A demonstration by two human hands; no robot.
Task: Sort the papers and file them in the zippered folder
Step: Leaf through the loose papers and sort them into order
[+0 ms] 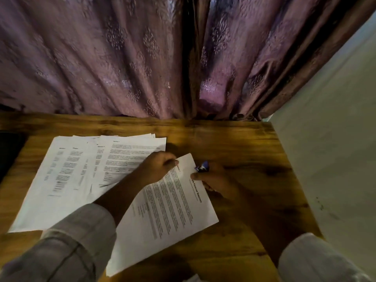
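Note:
A printed sheet (173, 210) titled as a financial statement lies askew on the wooden table (240, 143), in front of me. My left hand (158, 167) pinches its far corner with curled fingers. My right hand (217, 182) grips a small blue stapler-like object (202, 166) at the same corner, with its thumb pressing on the sheet's edge. To the left, several more printed papers (71, 169) lie fanned out flat on the table, partly under my left forearm. No zippered folder is clearly identifiable.
A dark object (8, 153) sits at the table's left edge, mostly cut off. Purple patterned curtains (101, 58) hang right behind the table. A pale wall (335, 139) runs along the table's right side. Something white (191, 278) peeks in at the bottom edge.

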